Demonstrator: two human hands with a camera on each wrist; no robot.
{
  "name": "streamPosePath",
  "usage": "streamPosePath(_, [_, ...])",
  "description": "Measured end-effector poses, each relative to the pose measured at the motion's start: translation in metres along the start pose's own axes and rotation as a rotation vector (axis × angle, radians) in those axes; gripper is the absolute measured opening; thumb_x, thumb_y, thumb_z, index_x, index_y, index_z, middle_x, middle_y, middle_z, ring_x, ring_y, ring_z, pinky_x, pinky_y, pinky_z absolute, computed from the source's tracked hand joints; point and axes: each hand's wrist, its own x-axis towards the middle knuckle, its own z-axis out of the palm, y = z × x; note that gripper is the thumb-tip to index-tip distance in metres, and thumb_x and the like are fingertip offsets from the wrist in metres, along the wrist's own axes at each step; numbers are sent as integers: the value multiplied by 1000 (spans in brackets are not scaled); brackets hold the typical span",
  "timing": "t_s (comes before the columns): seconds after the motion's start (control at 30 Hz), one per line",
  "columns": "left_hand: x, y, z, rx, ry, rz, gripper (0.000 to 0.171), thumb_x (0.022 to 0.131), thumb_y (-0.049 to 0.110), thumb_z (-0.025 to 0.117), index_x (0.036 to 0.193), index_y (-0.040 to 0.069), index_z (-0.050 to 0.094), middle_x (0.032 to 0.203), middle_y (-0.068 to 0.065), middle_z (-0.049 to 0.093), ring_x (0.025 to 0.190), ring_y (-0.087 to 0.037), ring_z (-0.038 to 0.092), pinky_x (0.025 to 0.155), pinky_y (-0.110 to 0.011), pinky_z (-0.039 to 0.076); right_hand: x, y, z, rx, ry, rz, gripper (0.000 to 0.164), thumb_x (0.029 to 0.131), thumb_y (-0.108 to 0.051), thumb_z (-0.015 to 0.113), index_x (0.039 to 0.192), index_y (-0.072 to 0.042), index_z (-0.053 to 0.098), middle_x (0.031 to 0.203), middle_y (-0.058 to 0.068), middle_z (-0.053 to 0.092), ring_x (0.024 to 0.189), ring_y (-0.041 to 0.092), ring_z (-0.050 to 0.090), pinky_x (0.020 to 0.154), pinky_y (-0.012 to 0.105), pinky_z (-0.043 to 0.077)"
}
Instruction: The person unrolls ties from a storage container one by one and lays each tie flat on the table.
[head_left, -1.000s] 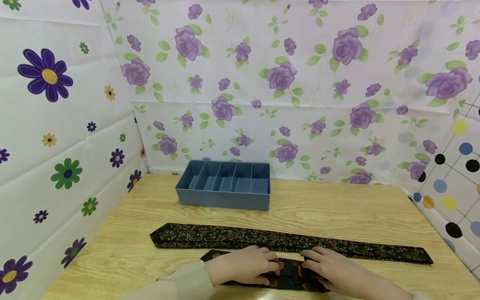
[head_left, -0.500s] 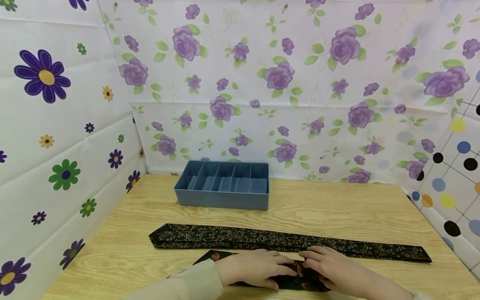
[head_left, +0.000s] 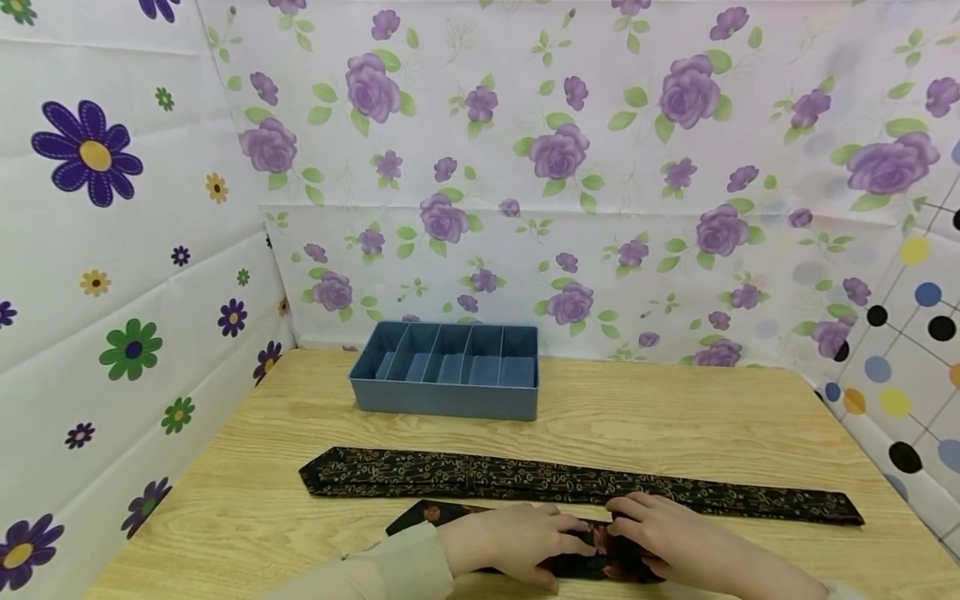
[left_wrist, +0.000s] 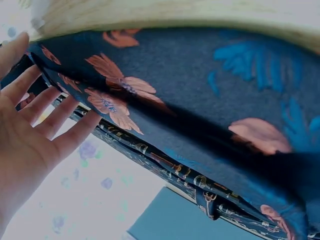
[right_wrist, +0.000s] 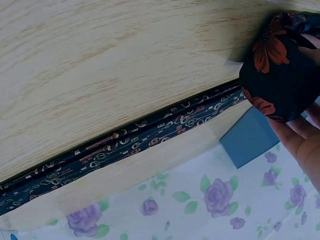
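A dark necktie with orange and blue flowers (head_left: 585, 567) lies near the table's front, its pointed end to the left. My left hand (head_left: 517, 542) rests on it; in the left wrist view this hand (left_wrist: 30, 130) has its fingers extended against the tie's edge. My right hand (head_left: 690, 542) grips the tie's folded right end. Seen in the right wrist view, that hand's fingers (right_wrist: 295, 137) curl round the floral fold (right_wrist: 280, 75). Just behind both hands, a second black necktie with a key pattern (head_left: 525, 479) lies stretched across the table. The hands partly cover the floral tie.
A blue box (head_left: 450, 398) with several compartments stands at the back of the wooden table (head_left: 660, 417), left of centre. Flower-patterned cloth (head_left: 465, 208) hangs behind the table, and more patterned cloth lines both sides.
My left hand has slid right along the floral tie, towards my right hand, leaving more of the pointed end showing. My right hand has barely moved. The key-pattern tie and box stay put.
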Motion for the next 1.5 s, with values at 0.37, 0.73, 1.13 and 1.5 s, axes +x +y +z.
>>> streamPosePath(0.37, [5,1,-1,12,0,-5,52,94,39,56,143,31,41,149,5,36,131,-11,43,96,-18,45,-5,1,1,20,-30,55,45,70,-20,82,108,-16,58,117,6,62,101,21,59,76,34,54])
streamPosePath(0.73, [6,6,-2,1,-3,-7,45,96,31,55,140,25,47,147,2,41,126,-13,49,98,-16,43,-7,2,6,16,-29,61,38,71,-19,81,103,-18,61,117,8,59,99,22,60,76,34,54])
streamPosePath(1.13, [1,3,7,-45,2,-28,50,96,34,54,144,28,40,151,3,33,134,-13,40,102,-17,41,-13,4,4,35,-50,76,48,71,-21,82,112,-14,60,118,8,62,102,23,61,80,38,54])
streamPosePath(1.5, [-3,2,8,-53,6,-13,51,97,33,53,145,26,39,153,2,31,136,-14,38,102,-17,41,-14,5,6,37,-30,58,45,71,-20,82,111,-17,62,114,6,58,92,17,58,71,31,53])
